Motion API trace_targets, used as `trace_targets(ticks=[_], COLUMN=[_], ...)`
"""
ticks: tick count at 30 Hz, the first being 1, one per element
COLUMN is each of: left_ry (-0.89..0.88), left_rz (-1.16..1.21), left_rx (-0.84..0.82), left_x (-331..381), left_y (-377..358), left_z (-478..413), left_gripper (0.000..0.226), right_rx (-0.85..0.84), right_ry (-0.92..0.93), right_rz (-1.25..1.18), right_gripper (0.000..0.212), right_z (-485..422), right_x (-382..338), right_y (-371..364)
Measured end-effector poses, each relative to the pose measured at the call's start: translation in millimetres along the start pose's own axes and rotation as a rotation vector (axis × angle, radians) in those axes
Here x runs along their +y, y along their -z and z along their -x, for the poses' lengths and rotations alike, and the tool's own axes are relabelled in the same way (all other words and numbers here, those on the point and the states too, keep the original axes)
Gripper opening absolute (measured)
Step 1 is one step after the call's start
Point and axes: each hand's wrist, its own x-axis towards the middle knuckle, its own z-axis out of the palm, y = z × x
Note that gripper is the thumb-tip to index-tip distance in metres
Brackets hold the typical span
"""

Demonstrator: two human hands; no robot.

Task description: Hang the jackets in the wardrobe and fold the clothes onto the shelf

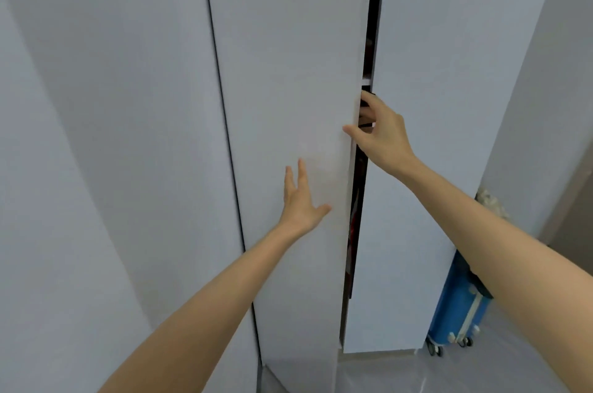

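Observation:
A tall white wardrobe fills the view. Its middle door (288,88) stands slightly ajar, leaving a narrow dark gap (359,200) beside the right door (433,72). My right hand (382,132) grips the free edge of the middle door, fingers curled into the gap and thumb on the front face. My left hand (301,200) lies flat against the front of that same door, fingers straight and spread. Something red and dark shows dimly inside the gap; no jackets or folded clothes can be made out.
Another white door (128,104) is closed on the left. A blue wheeled suitcase (459,312) stands on the floor to the right of the wardrobe, with a pale bundle (491,200) above it. Light floor shows at the bottom.

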Motion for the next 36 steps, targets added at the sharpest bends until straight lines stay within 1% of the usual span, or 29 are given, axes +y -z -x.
trace_targets(ticks=[2,4,6,8,13,19,22,25,30,33,36], left_ry=[-0.035,-0.082,-0.148,-0.192,-0.202,-0.163,-0.159,-0.174,-0.188,-0.186,-0.177], left_rz=[-0.099,-0.229,-0.345,-0.438,-0.505,-0.541,-0.547,-0.552,-0.589,-0.612,-0.586], left_rx=[0.024,0.068,0.116,0.156,0.282,0.379,0.417,0.422,0.473,0.466,0.475], left_x=[2.1,5.7,8.7,11.8,9.8,-0.4,-5.4,-13.6,-23.3,-23.0,-16.6], left_y=[-8.1,-15.6,-20.9,-25.1,-43.3,-61.7,-67.4,-71.4,-78.9,-77.3,-81.4], left_z=[-29.6,-61.1,-93.8,-126.2,-190.3,-238.0,-256.6,-267.7,-280.0,-282.6,-276.2], left_gripper=[0.118,0.127,0.132,0.136,0.148,0.148,0.145,0.139,0.131,0.131,0.130], right_rx=[0.049,0.084,0.092,0.083,0.000,-0.046,-0.061,-0.024,0.053,0.053,0.032], right_ry=[0.042,0.097,0.108,0.109,0.171,0.194,0.220,0.276,0.287,0.277,0.268], right_rz=[0.104,0.235,0.322,0.352,0.403,0.359,0.410,0.515,0.614,0.628,0.633], right_gripper=[0.078,0.086,0.088,0.089,0.090,0.087,0.085,0.082,0.082,0.084,0.084], right_z=[-13.7,-32.5,-53.3,-74.8,-122.7,-170.5,-190.2,-201.5,-208.1,-209.8,-204.5], right_x=[25.1,53.0,79.8,102.6,151.1,197.1,213.9,227.3,238.4,239.4,230.7], right_y=[9.4,18.4,24.7,29.6,34.8,27.9,25.9,20.1,4.8,0.7,0.9])
